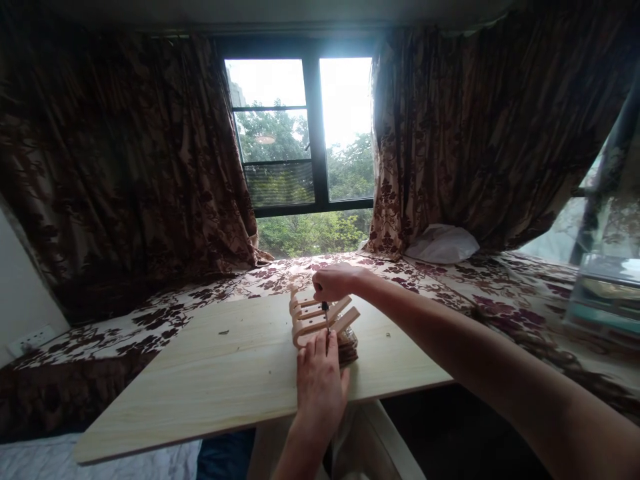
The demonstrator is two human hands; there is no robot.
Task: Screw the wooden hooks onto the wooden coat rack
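Note:
A small slatted wooden piece (309,323) rests on the pale wooden board, with light wooden slats on its left and two angled bars at its right. My right hand (334,282) is closed around the handle of a screwdriver (327,317), which points straight down at the piece. Below it, my left hand (321,370) presses on the near side of the piece, its fingertips beside the screwdriver's tip. Under the angled bars, a brownish stacked part (349,348) shows at the right of my left hand.
The pale board (225,373) carries small dark bits, one screw-like (223,332) at the left. Behind it lies a flowered cloth (500,280) with a white bag (443,243). A clear plastic box (605,300) stands at the right, and patterned curtains flank the window.

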